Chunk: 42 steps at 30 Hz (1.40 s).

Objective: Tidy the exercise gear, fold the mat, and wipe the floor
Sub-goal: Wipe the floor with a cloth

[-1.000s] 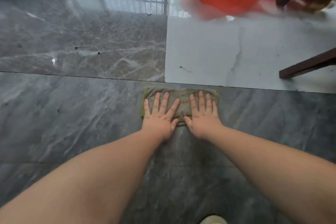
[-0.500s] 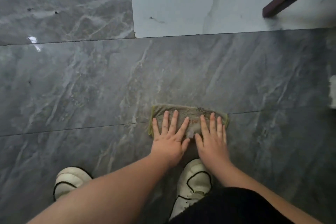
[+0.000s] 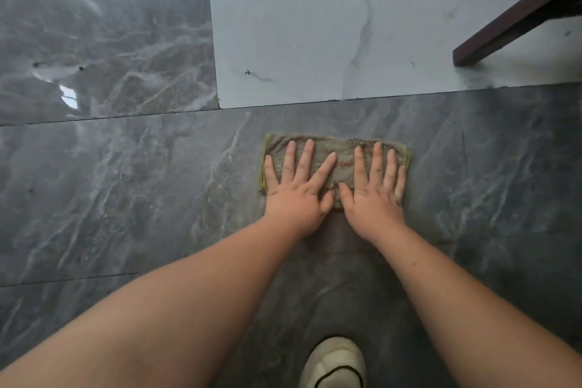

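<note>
- Wiping is the step in hand: a folded greenish-grey cloth [image 3: 335,164] lies flat on the dark grey floor [image 3: 141,198], just short of the seam where a white tile [image 3: 315,35] begins.
- The left hand [image 3: 299,186] presses the cloth's left half, its fingers [image 3: 288,164] straight and spread, gripping nothing.
- The right hand [image 3: 373,189] presses the right half in the same way, fingers flat, thumb close to the left thumb; neither hand pinches the fabric.
- Both arms reach out nearly straight from the body, so this looks like the far end of a stroke.
- A dark wooden furniture leg [image 3: 516,16] stands on the white tile to the right, well apart from the cloth; a white shoe [image 3: 333,362] shows at the bottom edge.
- No mat or exercise gear is in view, so how far those steps stand cannot be told.
- Next, the move probably calls for steady downward pressure while sliding the cloth to a fresh strip of floor, keeping both palms on it so it does not bunch.
</note>
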### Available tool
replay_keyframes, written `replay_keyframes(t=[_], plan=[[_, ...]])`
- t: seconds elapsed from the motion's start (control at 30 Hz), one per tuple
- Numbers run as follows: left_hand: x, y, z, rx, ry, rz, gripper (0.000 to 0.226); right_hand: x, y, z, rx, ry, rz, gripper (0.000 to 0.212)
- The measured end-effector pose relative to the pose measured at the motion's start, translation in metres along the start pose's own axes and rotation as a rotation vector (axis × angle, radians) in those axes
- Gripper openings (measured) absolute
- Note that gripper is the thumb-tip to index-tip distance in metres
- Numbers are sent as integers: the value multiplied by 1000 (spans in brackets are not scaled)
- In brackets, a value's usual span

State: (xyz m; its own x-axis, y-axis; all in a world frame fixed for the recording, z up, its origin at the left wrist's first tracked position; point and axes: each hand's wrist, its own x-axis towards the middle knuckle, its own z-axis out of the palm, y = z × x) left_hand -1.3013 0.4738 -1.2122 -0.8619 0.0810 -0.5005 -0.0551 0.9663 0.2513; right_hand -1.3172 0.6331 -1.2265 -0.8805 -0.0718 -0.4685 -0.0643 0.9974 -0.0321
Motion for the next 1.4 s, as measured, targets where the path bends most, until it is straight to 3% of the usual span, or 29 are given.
replay_keyframes(t=[0.3,0.6,0.97,1.07,1.27,1.4], plan=[[116,-8,-68,90,-21,68,66,119,-2,-63,-3,-22,-37,74],[111,-6,-74,142,-34,38,68,119,-10,-75,-46,-82,-23,77],[-40,-85,-7,92,-7,-26,70,-38,-79,-6,-51,-152,-199,81],[-94,-111,14,71,-16,-50,69,-72,-96,1,-106,-241,-311,87],[-188,-162,49,-44,-25,-189,64,-124,-144,4,-187,-407,-539,77],[-218,-187,65,-90,53,-227,61,-141,-171,22,-260,-359,-595,78]])
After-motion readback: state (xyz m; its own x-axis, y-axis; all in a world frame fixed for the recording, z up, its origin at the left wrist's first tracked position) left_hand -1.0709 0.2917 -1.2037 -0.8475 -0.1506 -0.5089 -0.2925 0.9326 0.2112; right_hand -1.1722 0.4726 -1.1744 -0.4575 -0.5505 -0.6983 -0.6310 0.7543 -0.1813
